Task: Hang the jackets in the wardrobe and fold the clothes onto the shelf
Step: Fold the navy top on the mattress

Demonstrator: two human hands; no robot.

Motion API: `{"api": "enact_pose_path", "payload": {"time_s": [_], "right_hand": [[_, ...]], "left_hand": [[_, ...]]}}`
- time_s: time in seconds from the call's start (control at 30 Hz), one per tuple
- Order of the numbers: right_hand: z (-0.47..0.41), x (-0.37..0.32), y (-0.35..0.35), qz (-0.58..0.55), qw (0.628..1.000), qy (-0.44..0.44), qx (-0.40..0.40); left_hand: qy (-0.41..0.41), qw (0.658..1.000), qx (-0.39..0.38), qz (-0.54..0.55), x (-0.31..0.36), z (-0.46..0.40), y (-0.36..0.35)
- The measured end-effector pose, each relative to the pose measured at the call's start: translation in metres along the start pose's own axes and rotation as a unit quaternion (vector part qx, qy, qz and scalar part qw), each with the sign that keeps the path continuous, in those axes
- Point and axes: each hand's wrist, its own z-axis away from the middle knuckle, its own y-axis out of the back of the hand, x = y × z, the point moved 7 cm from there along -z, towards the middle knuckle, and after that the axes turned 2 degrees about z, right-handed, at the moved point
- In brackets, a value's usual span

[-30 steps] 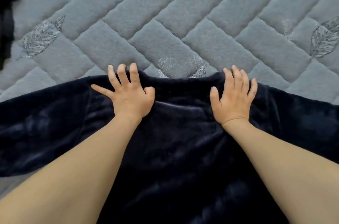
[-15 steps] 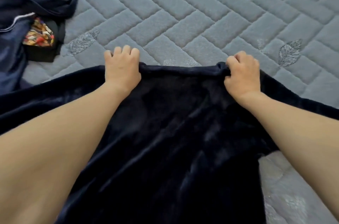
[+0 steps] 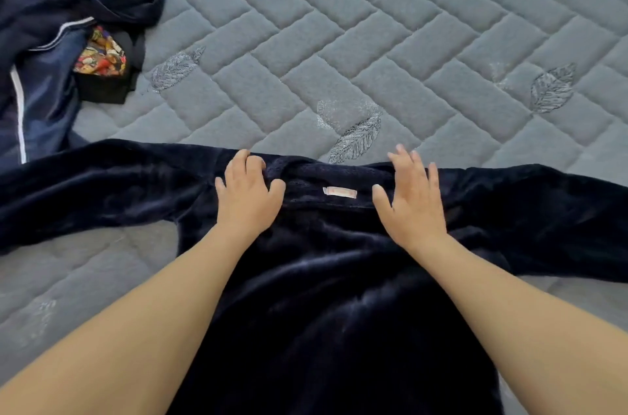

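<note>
A dark navy fleece garment [image 3: 326,295] lies spread flat on the grey quilted bed, sleeves stretched out to both sides. Its collar faces away from me, and a small pale label [image 3: 339,192] shows between my hands. My left hand [image 3: 248,197] rests on the collar's left side, its fingertips curled onto the collar edge. My right hand [image 3: 409,198] lies flat on the collar's right side with fingers straight and spread.
A heap of navy clothes with white piping [image 3: 61,23] lies at the far left, with a black garment bearing a colourful print [image 3: 102,61] tucked in it. The grey quilted bed cover [image 3: 373,40] stretches beyond the collar.
Both hands gripped the collar edge half a second ago. Now they sit closer together, the right hand has let go and flattened, and the label has come into view.
</note>
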Motion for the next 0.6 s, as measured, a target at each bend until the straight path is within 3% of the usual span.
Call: {"api": "enact_pose_path", "payload": {"time_s": [0.1,0.17,0.27,0.6], "right_hand": [[-0.006,-0.007,-0.039,0.102,0.992,0.013,-0.074],[0.002,-0.002,-0.058,0.161,0.985,0.006,-0.068],[-0.003,0.006,-0.074,0.169,0.985,0.006,-0.029],[-0.007,0.009,-0.082,0.168,0.986,0.019,-0.015]], "left_hand": [[0.071,0.990,-0.118,-0.028,-0.012,-0.001,-0.038],[0.073,0.979,-0.171,-0.084,-0.025,0.004,-0.063],[0.067,0.977,-0.185,-0.086,-0.036,-0.006,-0.078],[0.057,0.964,-0.244,-0.089,-0.039,-0.020,-0.076]]}}
